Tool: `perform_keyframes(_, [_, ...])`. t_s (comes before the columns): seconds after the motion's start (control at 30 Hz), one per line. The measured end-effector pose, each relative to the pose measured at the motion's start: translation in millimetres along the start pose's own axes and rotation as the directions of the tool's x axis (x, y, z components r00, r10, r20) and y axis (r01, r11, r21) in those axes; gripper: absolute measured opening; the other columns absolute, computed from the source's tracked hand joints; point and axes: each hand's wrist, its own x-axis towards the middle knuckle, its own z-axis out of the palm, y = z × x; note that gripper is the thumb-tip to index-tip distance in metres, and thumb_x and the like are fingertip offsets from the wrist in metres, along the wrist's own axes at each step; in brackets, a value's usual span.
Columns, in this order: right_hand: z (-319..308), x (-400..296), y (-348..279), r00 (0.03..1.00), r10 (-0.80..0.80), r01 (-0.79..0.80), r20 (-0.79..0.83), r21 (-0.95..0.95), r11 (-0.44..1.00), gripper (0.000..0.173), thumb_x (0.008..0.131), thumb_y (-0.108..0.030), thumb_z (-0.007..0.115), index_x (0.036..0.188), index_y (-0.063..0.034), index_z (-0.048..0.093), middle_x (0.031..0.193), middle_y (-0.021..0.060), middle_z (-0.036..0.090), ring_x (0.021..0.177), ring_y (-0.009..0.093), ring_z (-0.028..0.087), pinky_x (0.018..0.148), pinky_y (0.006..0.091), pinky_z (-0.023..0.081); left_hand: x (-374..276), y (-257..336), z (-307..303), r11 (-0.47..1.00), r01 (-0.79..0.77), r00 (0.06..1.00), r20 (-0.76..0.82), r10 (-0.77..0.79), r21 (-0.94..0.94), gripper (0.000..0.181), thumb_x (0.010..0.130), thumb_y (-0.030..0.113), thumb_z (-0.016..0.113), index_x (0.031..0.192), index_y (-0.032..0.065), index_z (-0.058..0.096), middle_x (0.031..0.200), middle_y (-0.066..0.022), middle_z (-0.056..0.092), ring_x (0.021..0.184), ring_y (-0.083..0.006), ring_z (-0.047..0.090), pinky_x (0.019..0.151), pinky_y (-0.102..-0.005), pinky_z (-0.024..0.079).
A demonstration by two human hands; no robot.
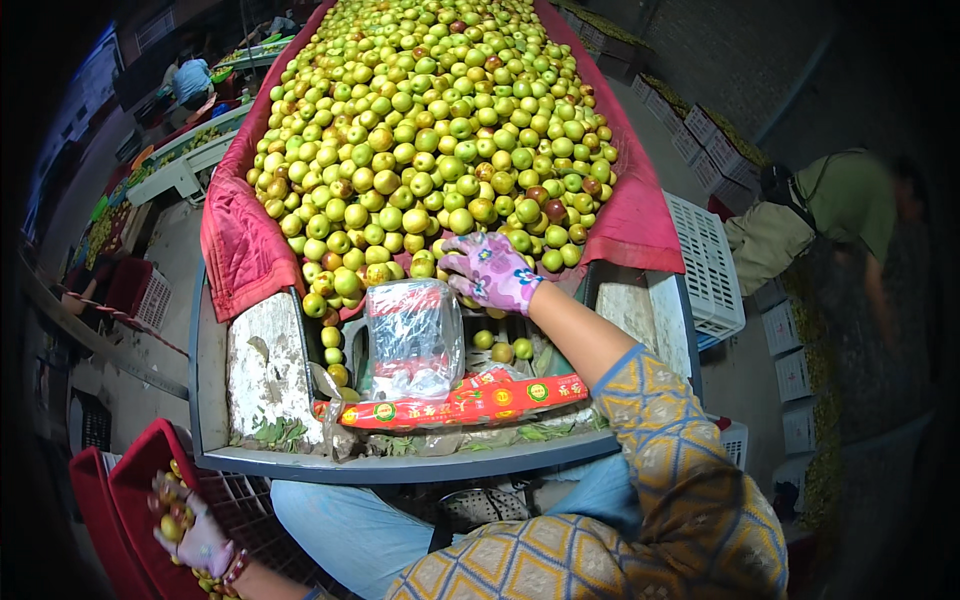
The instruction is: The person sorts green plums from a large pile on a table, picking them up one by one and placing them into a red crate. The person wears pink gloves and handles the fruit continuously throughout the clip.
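Observation:
A big heap of green jujubes, some with red-brown patches, lies on a red quilted cloth over a metal-edged sorting table. At the heap's near edge is my right hand in a purple flowered glove, palm down on the fruit; its fingertips are partly hidden, so its grip is unclear. My left hand, also gloved, is over a red-lined crate at the lower left, with several reddish and green jujubes in and against its fingers.
A plastic-wrapped packet and a red printed strip lie at the table's near end. White plastic crates stand right of it. A person in a green shirt bends at the right. Another person in blue is far left.

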Motion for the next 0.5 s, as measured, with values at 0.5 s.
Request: perform_keyframes(0.5, [-17.2,-17.5,89.2,0.914,0.404,-0.403,-0.039,0.021,0.915,0.063,0.089,-0.049,0.058,0.142,-0.0178,0.044,0.143,0.0152,0.043,0.131,0.035,0.042,0.109,0.0482,0.030,-25.6,-77.1,27.5,0.223,-0.461,0.852,0.357,0.384,0.859,0.044,0.098,0.019,0.045,0.138,0.0013,0.047,0.141,-0.0176,0.048,0.126,-0.0232,0.051,0.113,-0.0417,0.031])
